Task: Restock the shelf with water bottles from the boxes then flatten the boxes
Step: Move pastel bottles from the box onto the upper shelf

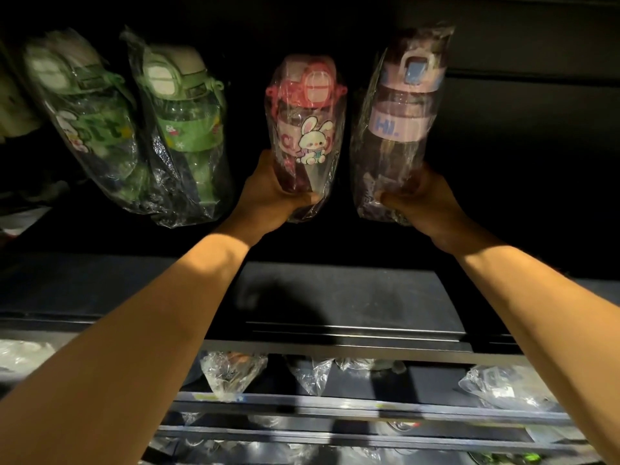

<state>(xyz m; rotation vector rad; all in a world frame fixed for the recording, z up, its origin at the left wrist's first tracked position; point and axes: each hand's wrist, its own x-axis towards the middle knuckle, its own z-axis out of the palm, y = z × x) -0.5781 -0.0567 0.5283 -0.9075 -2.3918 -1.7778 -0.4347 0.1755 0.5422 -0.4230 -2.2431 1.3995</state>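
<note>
**Restocking in hand: two wrapped bottles going onto the dark shelf**

The left hand (271,193) curls round the base of the pink bunny bottle (307,129) at twelve o'clock, thumb across the front and the other fingers hidden behind. The right hand (419,199) grips the foot of the lilac bottle (399,122) at one o'clock the same way. Both bottles stand caps-up in clear wrap above the shelf (352,297); I cannot tell whether their bases touch it. Two green bottles (184,129) lean at ten and eleven o'clock, seemingly stocked. Next, I judge, each base wants seating flat before the fingers let go (the wrap looks slippery). No boxes show, so flattening likely comes later.
</note>
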